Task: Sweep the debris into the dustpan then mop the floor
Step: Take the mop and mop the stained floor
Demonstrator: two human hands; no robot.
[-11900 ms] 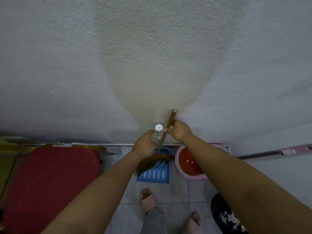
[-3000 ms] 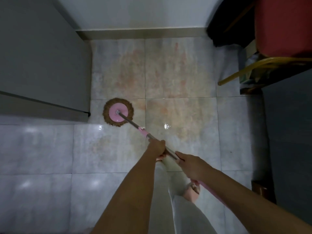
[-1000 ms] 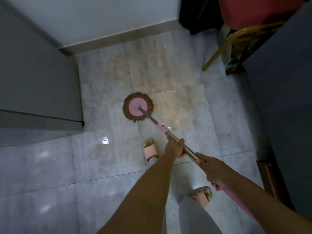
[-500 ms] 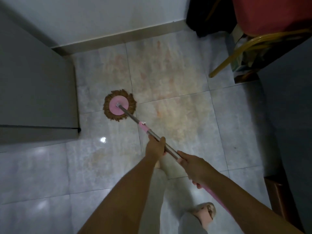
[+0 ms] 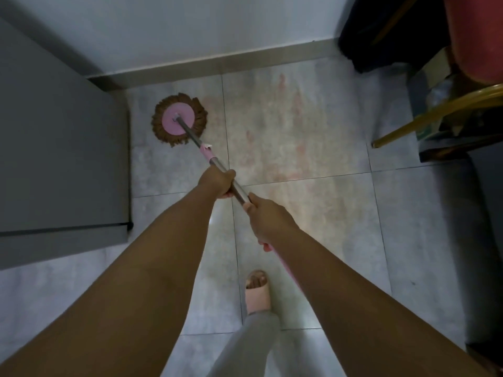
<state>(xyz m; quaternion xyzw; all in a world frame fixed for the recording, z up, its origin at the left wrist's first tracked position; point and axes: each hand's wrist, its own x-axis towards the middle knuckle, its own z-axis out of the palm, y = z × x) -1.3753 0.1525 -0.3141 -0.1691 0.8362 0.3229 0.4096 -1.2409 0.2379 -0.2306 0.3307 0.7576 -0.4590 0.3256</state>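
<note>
1. In the far left corner of the floor [image 5: 313, 202], the mop head [image 5: 179, 119] lies flat on a tile, just beside the grey cabinet [image 5: 60, 148] and near the baseboard [image 5: 217, 63]. If it goes further, it could knock against the cabinet edge or jam in the corner.
2. The left hand [image 5: 216, 182] is closed around the metal part of the mop handle [image 5: 215, 165], and the right hand [image 5: 268, 216] is closed around it lower, where the pink part begins. Both grips look firm, but wet hands could slip on the smooth metal.
3. The tiles shine in places, so I judge them wet. The foot in a sandal [image 5: 257, 292] stands on this floor; a slip is possible.
4. The reddish stains [image 5: 285, 126] lie to the right of the mop head. They may stay if the strokes remain in the corner.
5. On the right, a chair leg [image 5: 435, 115] reaches down to the floor. A wide stroke there could strike it.
</note>
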